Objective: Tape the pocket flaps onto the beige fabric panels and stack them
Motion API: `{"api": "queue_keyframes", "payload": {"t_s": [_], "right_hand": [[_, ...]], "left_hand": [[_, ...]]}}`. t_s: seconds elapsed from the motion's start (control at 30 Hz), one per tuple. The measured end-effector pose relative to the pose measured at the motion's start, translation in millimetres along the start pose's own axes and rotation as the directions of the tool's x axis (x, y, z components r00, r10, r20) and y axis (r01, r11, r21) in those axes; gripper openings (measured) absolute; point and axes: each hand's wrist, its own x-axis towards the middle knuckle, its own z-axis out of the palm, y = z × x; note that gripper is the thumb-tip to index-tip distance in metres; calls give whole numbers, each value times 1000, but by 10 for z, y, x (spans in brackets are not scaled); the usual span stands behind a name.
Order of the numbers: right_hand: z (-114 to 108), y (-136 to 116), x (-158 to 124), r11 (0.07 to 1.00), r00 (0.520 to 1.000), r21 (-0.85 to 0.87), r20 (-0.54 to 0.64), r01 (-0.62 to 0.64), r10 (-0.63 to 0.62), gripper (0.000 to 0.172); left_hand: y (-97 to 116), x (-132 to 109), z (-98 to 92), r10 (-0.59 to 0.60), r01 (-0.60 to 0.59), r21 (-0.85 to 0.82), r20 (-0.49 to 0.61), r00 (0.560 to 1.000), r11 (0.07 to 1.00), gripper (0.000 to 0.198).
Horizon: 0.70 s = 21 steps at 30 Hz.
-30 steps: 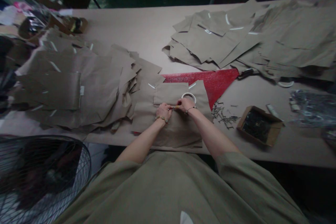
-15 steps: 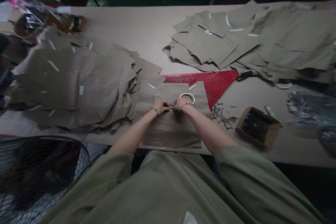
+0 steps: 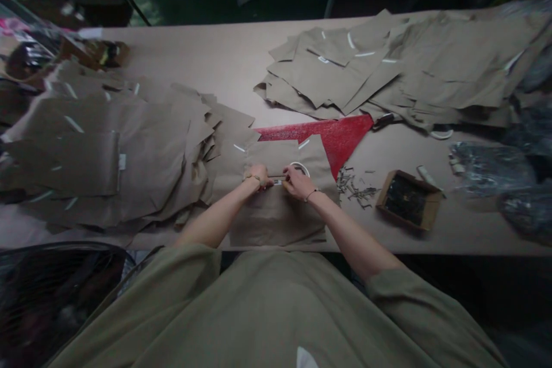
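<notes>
A brown fabric panel (image 3: 280,221) lies flat in front of me at the table's near edge, with short white strips near its top corners. A small white label (image 3: 277,182) sits on it between my hands. My left hand (image 3: 259,175) is closed, its fingertips at the label's left end; what they grip is hidden. At the label's right end my right hand (image 3: 297,182) is closed in a pinch, over something small and tan that I cannot make out. A white ring (image 3: 307,169) shows just behind the right hand.
Brown fabric pieces (image 3: 150,155) are heaped at the left, more fabric panels (image 3: 336,77) at the back right. Beneath my panel lies a red sheet (image 3: 345,138). Small metal pieces (image 3: 356,188), a cardboard box (image 3: 431,213) and clear plastic bags (image 3: 491,167) are on the right.
My right hand has shifted its fingers and turned at the wrist, staying by the label. The left stays at the label's other end. The whole view has shifted slightly.
</notes>
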Motion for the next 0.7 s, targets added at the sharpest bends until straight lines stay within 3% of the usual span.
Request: {"api": "queue_keyframes", "payload": {"t_s": [0.07,0.13,0.23,0.37,0.47,0.63,0.7], "right_hand": [[-9,-19,-230,994,999,110,-49,19,-14,68],[4,-70,-437,984,997,175,-79,26,-12,81],[50,-177,-671,978,995,209,-96,-5,26,88],[112,-286,-846,976,993,207,-82,-65,83,87],[127,-310,-920,971,989,214,-68,-111,128,76],[87,-321,-1027,939,989,333,-91,-81,118,34],[67,-342,-1060,938,990,339,-93,-67,104,27]], "left_hand": [[21,-245,104,43,-43,21,-25,999,999,23],[65,-482,218,185,-193,-137,-74,980,972,29],[143,-753,356,326,-368,-379,-171,930,849,32],[208,-962,395,352,-422,-369,-243,904,828,15],[222,-1094,358,398,-461,-276,-256,881,843,11],[188,-1337,328,401,-484,-154,-377,835,862,18],[169,-1402,330,430,-505,-89,-411,804,858,21]]}}
